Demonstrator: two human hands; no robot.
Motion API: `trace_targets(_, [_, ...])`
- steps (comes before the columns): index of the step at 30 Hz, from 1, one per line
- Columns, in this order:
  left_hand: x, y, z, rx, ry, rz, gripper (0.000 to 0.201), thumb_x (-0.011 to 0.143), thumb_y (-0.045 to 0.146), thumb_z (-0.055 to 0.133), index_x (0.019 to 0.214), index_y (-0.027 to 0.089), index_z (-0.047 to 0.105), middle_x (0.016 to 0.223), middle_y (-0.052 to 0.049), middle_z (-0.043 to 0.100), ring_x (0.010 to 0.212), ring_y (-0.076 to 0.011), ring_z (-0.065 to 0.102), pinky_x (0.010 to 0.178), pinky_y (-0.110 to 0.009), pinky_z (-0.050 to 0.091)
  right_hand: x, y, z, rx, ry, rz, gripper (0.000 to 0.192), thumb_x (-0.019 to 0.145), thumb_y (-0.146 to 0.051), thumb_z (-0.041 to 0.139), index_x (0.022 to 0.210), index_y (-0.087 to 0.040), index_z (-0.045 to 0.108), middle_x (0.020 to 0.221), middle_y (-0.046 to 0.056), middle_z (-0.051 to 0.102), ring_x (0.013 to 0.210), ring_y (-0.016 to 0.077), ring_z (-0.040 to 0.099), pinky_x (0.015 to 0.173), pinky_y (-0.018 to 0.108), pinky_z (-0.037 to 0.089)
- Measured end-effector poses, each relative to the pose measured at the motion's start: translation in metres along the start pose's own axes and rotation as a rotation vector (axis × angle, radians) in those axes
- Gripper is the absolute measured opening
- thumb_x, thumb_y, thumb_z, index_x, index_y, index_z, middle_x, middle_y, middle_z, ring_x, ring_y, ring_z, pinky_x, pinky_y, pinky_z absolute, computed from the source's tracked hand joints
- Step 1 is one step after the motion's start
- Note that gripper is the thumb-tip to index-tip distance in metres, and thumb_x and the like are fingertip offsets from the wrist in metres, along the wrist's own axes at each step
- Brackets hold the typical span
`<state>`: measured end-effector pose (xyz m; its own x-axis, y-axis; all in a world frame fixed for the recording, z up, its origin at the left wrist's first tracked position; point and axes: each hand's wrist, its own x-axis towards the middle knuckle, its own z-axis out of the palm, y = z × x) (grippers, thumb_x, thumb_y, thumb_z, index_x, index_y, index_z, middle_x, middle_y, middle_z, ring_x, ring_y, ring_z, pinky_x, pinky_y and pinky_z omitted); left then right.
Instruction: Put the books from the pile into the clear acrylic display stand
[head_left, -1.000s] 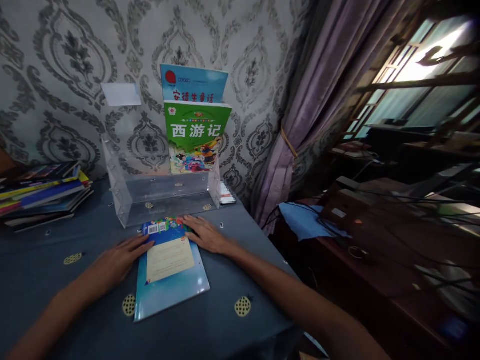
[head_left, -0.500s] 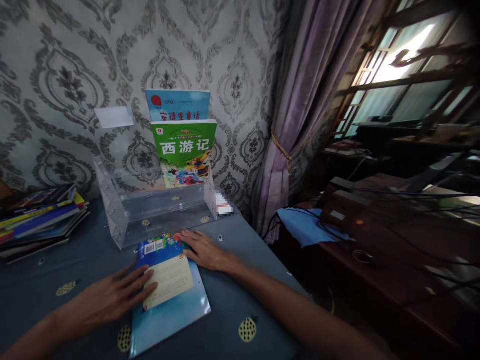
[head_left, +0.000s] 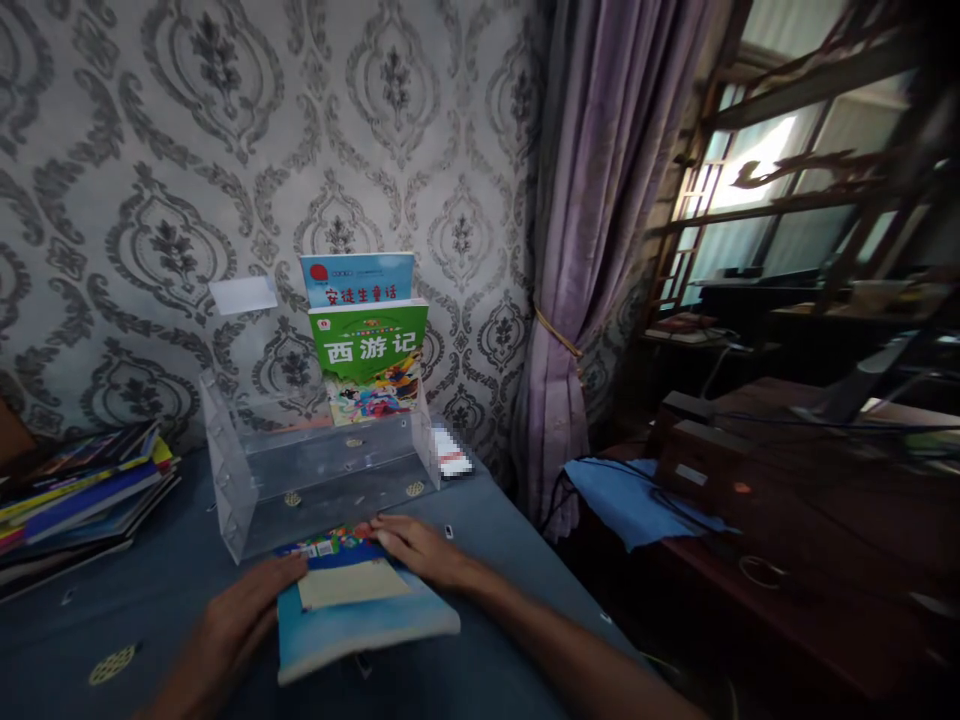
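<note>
We see the blue book (head_left: 360,610) between both hands, just in front of the clear acrylic stand (head_left: 315,480) on the blue tablecloth (head_left: 487,670). Its near edge seems lifted off the cloth and the cover bends a little. The left hand (head_left: 236,625) holds the left edge, fingers curled loosely around it, and the right hand (head_left: 420,548) lies on the far right corner with fingers mostly flat and slightly spread; we cannot tell if the thumbs are under the book.

We think the thin book can slip, because neither hand grips it firmly. It may also bend more and crease. The stand is very near, so the far edge could knock its front wall and push it, and then the green book (head_left: 369,360) and the light blue book (head_left: 358,280) standing inside could fall over
</note>
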<state>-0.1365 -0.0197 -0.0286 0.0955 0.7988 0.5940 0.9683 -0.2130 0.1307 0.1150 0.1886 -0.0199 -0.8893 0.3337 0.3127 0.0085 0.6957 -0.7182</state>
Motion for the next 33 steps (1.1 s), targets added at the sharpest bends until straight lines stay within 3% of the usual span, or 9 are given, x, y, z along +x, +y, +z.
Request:
trace_targets(3, [0.019,0.009,-0.005,-0.245,0.123,-0.248,0.040,0.098,0.055,0.050,0.115,0.030,0.076,0.113,-0.004,0.079,0.104,-0.0256,0.075,0.090,-0.031,0.061,0.001,0.007,-0.007,0.286,0.046,0.057,0.056,0.105,-0.053,0.034,0.113,-0.019,0.077,0.127,0.007,0.073,0.124,0.0256,0.065,0.113,0.046,0.045])
trace_targets(5, [0.032,0.014,-0.012,-0.320,0.163,-0.370,0.047,0.091,0.066,0.054,0.096,0.026,0.079,0.088,-0.003,0.080,0.081,-0.0252,0.076,0.071,-0.029,0.062,0.001,0.011,-0.011,0.421,0.084,0.114,0.052,0.101,-0.054,0.041,0.107,-0.018,0.078,0.120,0.007,0.076,0.117,0.0277,0.067,0.110,0.047,0.047])
trace_targets(7, [0.043,0.018,-0.019,-0.354,0.194,-0.468,0.053,0.085,0.072,0.056,0.075,0.023,0.074,0.064,-0.001,0.070,0.059,-0.0211,0.067,0.052,-0.025,0.054,0.001,0.015,-0.013,0.488,0.086,0.134,0.045,0.095,-0.054,0.052,0.108,-0.019,0.077,0.115,0.006,0.077,0.113,0.0278,0.069,0.107,0.047,0.049])
trace_targets(10, [0.055,0.023,-0.026,-0.399,0.234,-0.571,0.056,0.078,0.075,0.060,0.063,0.021,0.065,0.058,0.001,0.060,0.055,-0.0176,0.058,0.049,-0.024,0.048,0.003,0.014,-0.012,0.547,0.047,0.027,0.047,0.084,-0.052,0.068,0.117,-0.019,0.072,0.119,0.005,0.074,0.115,0.0262,0.067,0.108,0.042,0.048])
trace_targets(13, [0.062,0.028,-0.028,-0.451,0.245,-0.630,0.058,0.074,0.076,0.063,0.063,0.020,0.060,0.061,0.001,0.058,0.060,-0.0170,0.056,0.054,-0.024,0.049,0.007,0.008,-0.008,0.452,0.148,-0.069,0.039,0.087,-0.048,0.067,0.112,-0.019,0.071,0.116,0.006,0.074,0.114,0.0246,0.066,0.106,0.040,0.048])
trace_targets(16, [0.066,0.035,-0.027,-0.517,0.238,-0.677,0.059,0.073,0.077,0.063,0.062,0.020,0.056,0.060,0.002,0.053,0.060,-0.0163,0.054,0.054,-0.024,0.049,0.006,0.000,-0.006,0.285,0.303,-0.028,0.031,0.096,-0.045,0.056,0.106,-0.020,0.070,0.103,0.005,0.074,0.099,0.0218,0.067,0.091,0.035,0.052])
trace_targets(18, [0.068,0.040,-0.025,-0.589,0.225,-0.709,0.059,0.073,0.079,0.062,0.068,0.020,0.059,0.067,0.000,0.059,0.068,-0.0190,0.060,0.059,-0.027,0.054,0.004,-0.004,-0.006,0.219,0.350,-0.024,0.029,0.099,-0.043,0.053,0.107,-0.019,0.068,0.100,0.005,0.072,0.093,0.0205,0.066,0.085,0.032,0.052])
trace_targets(26, [0.067,0.043,-0.013,-0.668,0.188,-0.708,0.061,0.075,0.076,0.063,0.097,0.019,0.061,0.090,-0.005,0.070,0.088,-0.0267,0.070,0.077,-0.037,0.063,-0.004,-0.008,-0.005,0.139,0.332,-0.008,0.021,0.101,-0.036,0.048,0.099,-0.020,0.062,0.090,0.003,0.067,0.084,0.0187,0.062,0.078,0.028,0.051])
trace_targets(33, [0.082,0.042,-0.024,-0.592,0.154,-0.625,0.062,0.079,0.073,0.059,0.107,0.017,0.061,0.096,-0.009,0.073,0.089,-0.0278,0.071,0.075,-0.037,0.061,0.002,-0.009,-0.011,0.104,0.390,-0.044,0.023,0.101,-0.035,0.047,0.102,-0.018,0.062,0.091,0.004,0.066,0.084,0.0191,0.061,0.077,0.029,0.050])
